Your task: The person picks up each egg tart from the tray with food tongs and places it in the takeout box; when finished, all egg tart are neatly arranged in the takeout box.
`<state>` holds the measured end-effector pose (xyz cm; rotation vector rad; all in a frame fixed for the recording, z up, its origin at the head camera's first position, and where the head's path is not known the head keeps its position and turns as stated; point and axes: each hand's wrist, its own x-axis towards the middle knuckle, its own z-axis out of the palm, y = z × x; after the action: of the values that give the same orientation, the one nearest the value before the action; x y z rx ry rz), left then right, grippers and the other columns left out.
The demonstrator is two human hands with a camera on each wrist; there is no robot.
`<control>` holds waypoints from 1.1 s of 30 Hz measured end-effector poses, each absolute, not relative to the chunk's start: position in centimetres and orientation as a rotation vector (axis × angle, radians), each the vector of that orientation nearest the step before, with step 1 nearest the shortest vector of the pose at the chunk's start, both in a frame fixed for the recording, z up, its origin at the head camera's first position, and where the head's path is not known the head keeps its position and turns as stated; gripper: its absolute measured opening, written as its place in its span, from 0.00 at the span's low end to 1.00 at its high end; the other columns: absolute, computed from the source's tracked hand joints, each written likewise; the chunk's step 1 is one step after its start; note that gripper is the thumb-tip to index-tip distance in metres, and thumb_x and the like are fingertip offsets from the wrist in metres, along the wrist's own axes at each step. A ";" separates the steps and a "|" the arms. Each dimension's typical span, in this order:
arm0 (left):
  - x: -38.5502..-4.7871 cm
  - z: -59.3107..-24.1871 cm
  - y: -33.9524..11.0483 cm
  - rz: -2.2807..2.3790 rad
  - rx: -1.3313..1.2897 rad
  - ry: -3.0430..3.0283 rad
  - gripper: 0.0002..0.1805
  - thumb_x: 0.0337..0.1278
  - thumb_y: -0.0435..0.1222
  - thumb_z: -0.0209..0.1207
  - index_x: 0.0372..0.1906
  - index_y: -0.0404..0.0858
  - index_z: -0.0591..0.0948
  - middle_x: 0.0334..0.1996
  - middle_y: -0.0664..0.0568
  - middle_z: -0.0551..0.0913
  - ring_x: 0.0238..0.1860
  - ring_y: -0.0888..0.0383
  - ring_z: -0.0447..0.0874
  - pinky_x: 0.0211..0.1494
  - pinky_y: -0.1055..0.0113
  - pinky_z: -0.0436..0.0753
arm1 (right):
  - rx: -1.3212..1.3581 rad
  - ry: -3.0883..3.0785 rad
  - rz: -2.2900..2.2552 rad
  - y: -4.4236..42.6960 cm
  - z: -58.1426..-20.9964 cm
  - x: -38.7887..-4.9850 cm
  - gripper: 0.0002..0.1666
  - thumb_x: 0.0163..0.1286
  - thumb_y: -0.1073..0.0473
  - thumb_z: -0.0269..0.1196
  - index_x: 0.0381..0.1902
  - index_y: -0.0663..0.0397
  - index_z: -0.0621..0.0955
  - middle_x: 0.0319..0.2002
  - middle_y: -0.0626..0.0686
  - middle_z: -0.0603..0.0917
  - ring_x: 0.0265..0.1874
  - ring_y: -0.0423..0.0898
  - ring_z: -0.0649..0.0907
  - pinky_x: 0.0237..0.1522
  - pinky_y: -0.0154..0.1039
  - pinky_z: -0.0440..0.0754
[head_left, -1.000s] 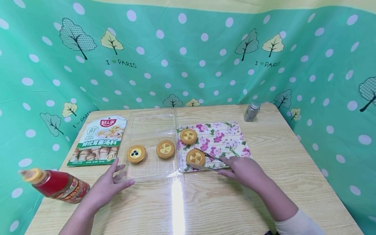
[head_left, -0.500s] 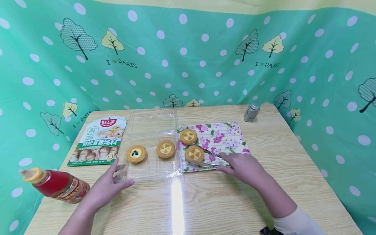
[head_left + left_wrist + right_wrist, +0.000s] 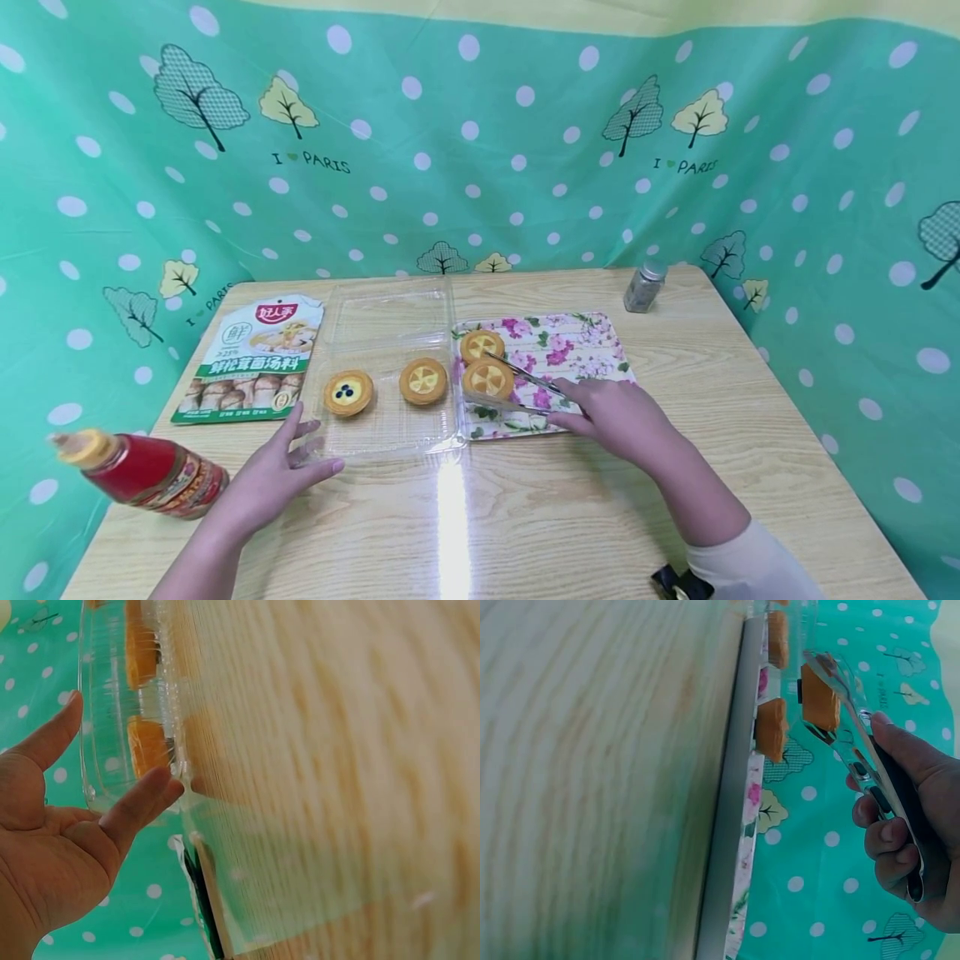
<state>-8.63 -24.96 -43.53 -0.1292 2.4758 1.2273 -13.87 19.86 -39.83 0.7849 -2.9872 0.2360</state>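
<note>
Cream cloth is covering the right forearm as a sleeve (image 3: 750, 567) at the near side of the pale wood tabletop (image 3: 592, 517), and a black object (image 3: 682, 583) is showing beside it, its kind unclear. At near left, a red bottle (image 3: 161, 479) with a yellow cap is standing just beside the left forearm. The left hand (image 3: 281, 479) is holding its fingers straight and spread apart, reaching to the near left corner of a clear plastic container (image 3: 386, 433). The right hand (image 3: 618, 417) is clamping its fingers around metal tongs (image 3: 900, 787), whose tips are gripping a round tart (image 3: 491, 382) from both sides. This tart is hanging over the left part of a flower-printed tray (image 3: 592, 350); the right wrist view is showing it lifted clear of the surface. Just behind it, a second tart (image 3: 480, 344) is resting on the tray. Inside the container, a berry-topped tart (image 3: 348, 393) is sitting at left and a wheel-patterned tart (image 3: 422, 382) at right, while the lid (image 3: 390, 321) is lying open on the far side. Left of the container, a white-and-green packet (image 3: 251, 358) is lying flat. A small jar (image 3: 643, 287) is standing at far right, and a green dotted curtain (image 3: 450, 83) is hanging behind.
</note>
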 end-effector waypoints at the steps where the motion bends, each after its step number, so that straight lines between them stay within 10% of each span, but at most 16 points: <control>1: -8.6 -43.5 -25.0 1.225 -0.128 2.479 0.67 0.54 0.58 0.65 0.77 0.44 0.27 0.76 0.35 0.54 0.71 0.37 0.63 0.62 0.47 0.79 | 0.789 -2.982 0.234 19.8 -39.8 -13.9 0.36 0.67 0.32 0.59 0.60 0.51 0.81 0.47 0.55 0.88 0.44 0.52 0.88 0.43 0.51 0.87; 24: -8.6 -43.3 -24.9 1.244 -0.122 2.469 0.67 0.53 0.59 0.65 0.77 0.44 0.26 0.76 0.36 0.54 0.71 0.38 0.62 0.62 0.47 0.78 | 0.975 -2.878 0.299 15.9 -39.1 -14.5 0.35 0.68 0.31 0.55 0.61 0.48 0.80 0.39 0.49 0.89 0.38 0.45 0.88 0.39 0.44 0.87; 33: -8.6 -43.4 -24.9 1.240 -0.119 2.475 0.67 0.54 0.58 0.65 0.77 0.45 0.26 0.76 0.36 0.54 0.71 0.38 0.62 0.62 0.47 0.78 | 1.016 -2.941 0.325 14.0 -39.7 -14.8 0.36 0.68 0.30 0.54 0.63 0.44 0.79 0.52 0.50 0.86 0.48 0.47 0.87 0.45 0.46 0.87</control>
<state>-8.58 -24.93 -43.42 -0.1190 2.4752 1.2401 -14.81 13.99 -39.74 1.0162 -2.9412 0.3248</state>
